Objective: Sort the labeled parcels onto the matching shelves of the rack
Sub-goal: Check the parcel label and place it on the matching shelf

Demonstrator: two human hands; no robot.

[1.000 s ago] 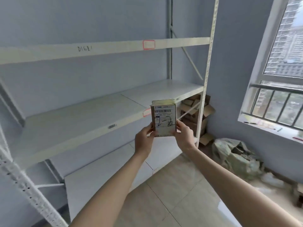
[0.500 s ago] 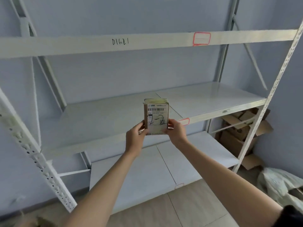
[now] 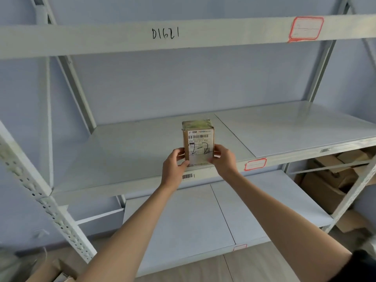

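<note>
A small brown cardboard parcel [image 3: 198, 139] with a white shipping label and "2-2" handwritten on it stands upright at the front edge of the rack's middle shelf [image 3: 130, 151]. My left hand [image 3: 174, 166] grips its lower left side and my right hand [image 3: 223, 159] grips its lower right side. A red-outlined label [image 3: 255, 164] sits on the middle shelf's front edge just right of my hands. A similar red-outlined label [image 3: 306, 28] is on the upper beam [image 3: 81, 39], which also bears the handwriting "D1621". The lower shelf [image 3: 193, 220] lies beneath my forearms.
Open cardboard boxes [image 3: 333, 176] are piled on the floor behind the rack's right post. Another box [image 3: 55, 271] pokes in at the bottom left. A perforated upright post [image 3: 46, 202] slants across the left. A barcode sticker [image 3: 187, 176] is on the shelf edge.
The view has swung left and closer to the rack. The parcel, held in both hands, has moved forward to the middle shelf's front edge.
</note>
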